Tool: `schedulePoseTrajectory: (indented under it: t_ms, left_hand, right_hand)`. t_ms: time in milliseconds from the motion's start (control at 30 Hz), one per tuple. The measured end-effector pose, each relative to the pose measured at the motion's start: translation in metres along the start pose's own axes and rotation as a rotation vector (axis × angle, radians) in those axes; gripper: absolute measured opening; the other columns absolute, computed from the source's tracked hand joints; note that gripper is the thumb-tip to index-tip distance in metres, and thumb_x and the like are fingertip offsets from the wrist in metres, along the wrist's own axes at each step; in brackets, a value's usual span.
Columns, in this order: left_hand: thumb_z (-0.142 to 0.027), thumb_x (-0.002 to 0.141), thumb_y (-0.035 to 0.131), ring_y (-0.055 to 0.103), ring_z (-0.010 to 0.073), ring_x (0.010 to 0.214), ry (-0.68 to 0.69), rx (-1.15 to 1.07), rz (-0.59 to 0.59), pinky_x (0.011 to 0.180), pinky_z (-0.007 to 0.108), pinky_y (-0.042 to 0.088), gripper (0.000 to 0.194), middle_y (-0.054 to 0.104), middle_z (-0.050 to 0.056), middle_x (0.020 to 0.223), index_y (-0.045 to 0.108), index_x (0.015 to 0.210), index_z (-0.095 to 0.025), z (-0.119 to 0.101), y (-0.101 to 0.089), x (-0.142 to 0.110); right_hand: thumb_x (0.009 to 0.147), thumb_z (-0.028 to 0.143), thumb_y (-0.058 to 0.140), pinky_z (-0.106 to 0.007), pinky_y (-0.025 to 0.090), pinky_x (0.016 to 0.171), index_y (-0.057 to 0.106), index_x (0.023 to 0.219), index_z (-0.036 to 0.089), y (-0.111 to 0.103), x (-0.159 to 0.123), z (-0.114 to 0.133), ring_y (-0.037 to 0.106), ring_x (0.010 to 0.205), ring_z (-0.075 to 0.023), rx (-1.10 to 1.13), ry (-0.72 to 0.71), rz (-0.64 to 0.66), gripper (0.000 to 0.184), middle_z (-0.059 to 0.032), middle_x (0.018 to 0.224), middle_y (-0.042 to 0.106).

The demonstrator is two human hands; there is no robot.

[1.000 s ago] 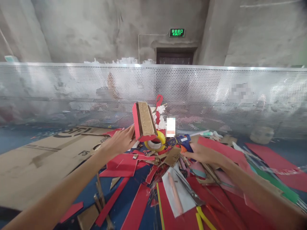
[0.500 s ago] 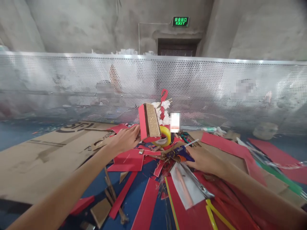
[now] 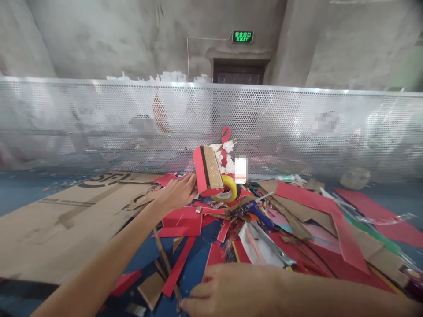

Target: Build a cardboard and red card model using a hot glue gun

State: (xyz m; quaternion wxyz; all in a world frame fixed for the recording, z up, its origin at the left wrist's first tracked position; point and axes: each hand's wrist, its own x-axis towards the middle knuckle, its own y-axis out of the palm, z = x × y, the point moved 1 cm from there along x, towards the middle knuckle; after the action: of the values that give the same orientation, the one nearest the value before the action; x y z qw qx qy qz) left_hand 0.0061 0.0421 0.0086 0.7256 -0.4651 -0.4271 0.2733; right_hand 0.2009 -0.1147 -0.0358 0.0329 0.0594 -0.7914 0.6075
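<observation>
My left hand (image 3: 176, 193) is closed on a small cardboard box with red sides (image 3: 207, 171), held upright above the pile of scraps. My right hand (image 3: 231, 293) lies low at the near edge, knuckles up, its fingertips curled down onto the scraps by a thin wooden stick (image 3: 166, 268); whether it holds anything is hidden. A yellow tape roll (image 3: 228, 190) sits just behind the box. A blue glue gun (image 3: 253, 209) lies to the right of it, apart from both hands.
A perforated metal screen (image 3: 297, 127) walls off the far side. A large flat cardboard sheet (image 3: 66, 220) covers the left. Red paper strips (image 3: 317, 207), scissors (image 3: 274, 251) on white paper and cardboard offcuts litter the blue surface. A red and white ornament (image 3: 225, 149) stands behind the box.
My right hand has pulled back from the glue gun toward me, down to the near edge. The glue gun stays on the pile. My left hand keeps the box nearly still.
</observation>
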Motion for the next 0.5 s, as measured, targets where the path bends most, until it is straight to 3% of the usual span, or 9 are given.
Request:
schedulePoseTrajectory:
  t_ms: [100,167,267,367,433,500]
  left_hand:
    - [-0.034,0.102,0.038,0.071,0.0327,0.1,-0.001,0.003,-0.002,0.073,0.039,0.049,0.028,0.067,0.014,0.122,0.048,0.123,-0.018,0.001,0.0,0.0]
    - [-0.034,0.102,0.038,0.07,0.0324,0.101,-0.005,-0.005,-0.003,0.074,0.039,0.049,0.03,0.066,0.014,0.124,0.047,0.126,-0.018,0.002,0.0,0.0]
    - [-0.035,0.102,0.038,0.071,0.0328,0.099,0.0,-0.011,-0.011,0.072,0.04,0.05,0.03,0.066,0.015,0.125,0.048,0.126,-0.019,0.002,0.001,0.0]
    - [-0.033,0.101,0.039,0.07,0.0329,0.099,0.016,-0.007,-0.018,0.069,0.039,0.05,0.028,0.067,0.014,0.122,0.05,0.123,-0.018,0.001,0.003,0.0]
    - [-0.031,0.101,0.038,0.07,0.0323,0.099,0.026,-0.006,-0.018,0.068,0.039,0.049,0.027,0.067,0.014,0.121,0.05,0.121,-0.018,0.001,0.004,-0.001]
    - [-0.03,0.101,0.038,0.071,0.0317,0.097,0.028,-0.006,-0.005,0.068,0.038,0.049,0.026,0.067,0.015,0.119,0.051,0.119,-0.018,0.0,0.005,-0.001]
  right_hand:
    - [0.091,0.014,0.068,-0.026,0.048,0.062,0.07,0.105,0.012,0.011,0.006,0.005,0.063,0.066,-0.013,-0.013,-0.07,0.024,0.014,-0.0002,0.079,0.073]
    - [0.087,0.013,0.072,-0.025,0.049,0.062,0.07,0.107,0.01,0.017,0.006,0.005,0.062,0.063,-0.0137,-0.024,-0.073,0.02,0.02,0.0002,0.075,0.071]
    - [0.088,0.013,0.07,-0.025,0.05,0.061,0.067,0.115,0.009,0.025,0.002,0.003,0.062,0.061,-0.0142,0.0,-0.069,0.001,0.028,0.0003,0.077,0.073]
    - [0.094,0.012,0.063,-0.025,0.05,0.066,0.063,0.121,0.012,0.03,-0.002,-0.001,0.067,0.076,-0.0133,0.056,-0.051,-0.03,0.027,-0.0012,0.091,0.076]
    - [0.095,0.012,0.061,-0.024,0.05,0.064,0.065,0.115,0.016,0.033,-0.003,-0.005,0.069,0.085,-0.0122,0.078,-0.054,-0.033,0.02,-0.0018,0.1,0.076]
    - [0.094,0.013,0.062,-0.023,0.049,0.06,0.067,0.097,0.019,0.035,-0.003,-0.007,0.067,0.079,-0.0112,0.079,-0.069,-0.01,0.008,-0.0009,0.099,0.076]
